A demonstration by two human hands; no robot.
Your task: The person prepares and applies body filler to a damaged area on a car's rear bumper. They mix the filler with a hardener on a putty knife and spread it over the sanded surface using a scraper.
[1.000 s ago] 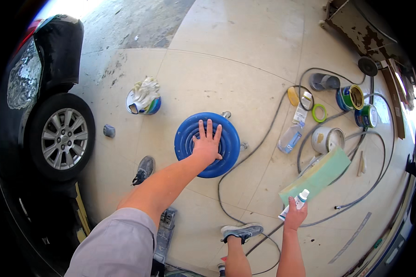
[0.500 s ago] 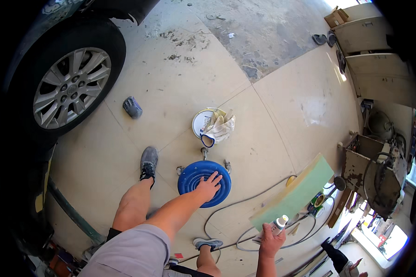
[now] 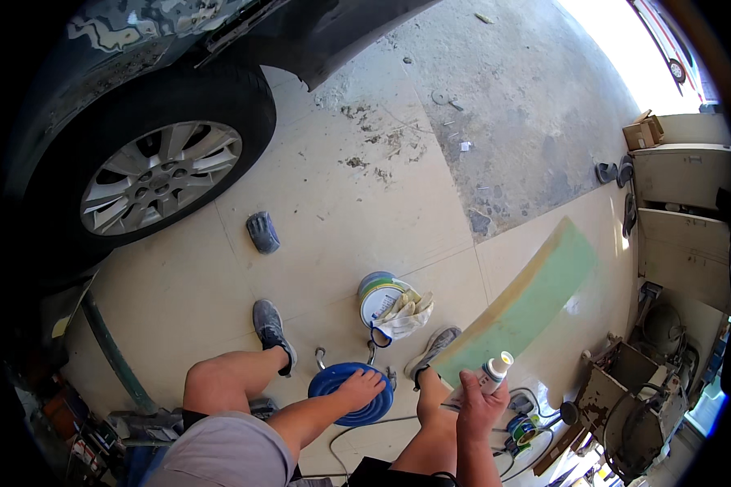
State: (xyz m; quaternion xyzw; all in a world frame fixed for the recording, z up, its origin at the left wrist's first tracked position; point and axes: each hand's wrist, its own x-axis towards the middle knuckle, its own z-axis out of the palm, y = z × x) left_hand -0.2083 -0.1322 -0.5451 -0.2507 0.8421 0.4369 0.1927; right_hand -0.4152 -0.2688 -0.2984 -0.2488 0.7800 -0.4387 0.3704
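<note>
My left hand [image 3: 360,390] lies on top of a round blue stool seat [image 3: 326,381], fingers stretched out over its ridged surface. Small metal casters show under the stool's far side. In my right hand [image 3: 481,406] is a white plastic bottle [image 3: 492,373] with a pale yellowish tip, the fingers wrapped round it. A long, flat, pale green board [image 3: 521,300] with a tan edge extends away from the same hand, apparently held with the bottle; the exact grip on it is hidden. Beyond the stool stands a paint can [image 3: 378,302] with white work gloves [image 3: 404,315] draped over it.
A car wheel [image 3: 162,178] under dark, patchy bodywork fills the left. A dark grey glove [image 3: 262,232] lies on the tiled floor. On the right are a worn metal cart [image 3: 605,398], cabinets [image 3: 682,174] and footwear [image 3: 607,172]. A hose [image 3: 337,442] trails behind the stool.
The view has swung toward the car and the doorway. My right foot has stepped forward to the stool's right. The bottle and board stay in my right hand; my left hand stays on the stool.
</note>
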